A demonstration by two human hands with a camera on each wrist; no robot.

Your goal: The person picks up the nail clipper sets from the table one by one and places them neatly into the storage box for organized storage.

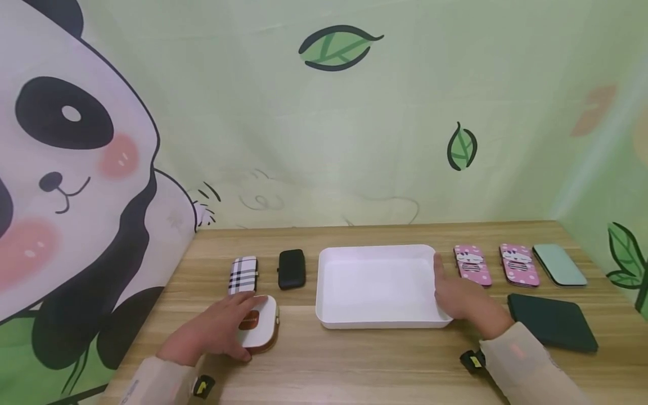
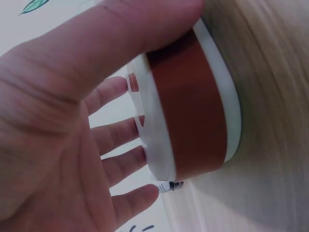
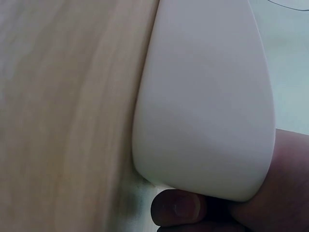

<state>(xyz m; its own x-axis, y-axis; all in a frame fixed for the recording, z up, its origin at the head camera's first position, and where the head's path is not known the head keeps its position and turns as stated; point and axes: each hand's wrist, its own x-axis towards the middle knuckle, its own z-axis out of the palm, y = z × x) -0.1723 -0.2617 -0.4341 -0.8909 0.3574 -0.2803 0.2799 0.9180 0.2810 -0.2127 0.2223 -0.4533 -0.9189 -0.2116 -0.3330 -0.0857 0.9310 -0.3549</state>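
Note:
My left hand (image 1: pixel 220 326) lies over a white, rounded-square case (image 1: pixel 262 333) with a brown band round its side. Its fingers stretch, fairly straight, over the lid, partly covering the brown label. In the left wrist view the thumb (image 2: pixel 159 24) lies along the brown side wall (image 2: pixel 190 106). With my right hand (image 1: pixel 458 295) I grip the right wall of a shallow white tray (image 1: pixel 374 325). The thumb is over the rim; the curled fingers (image 3: pixel 178 208) are outside, mostly hidden behind the tray wall (image 3: pixel 207 96) in the right wrist view.
Behind the left hand lie a plaid case (image 1: pixel 244 274) and a black case (image 1: pixel 291 269). To the tray's right are two pink patterned cases (image 1: pixel 472 265), a mint case (image 1: pixel 560 264) and a dark, flat rectangular item (image 1: pixel 553 322). A printed curtain (image 1: pixel 390 140) closes the table's back.

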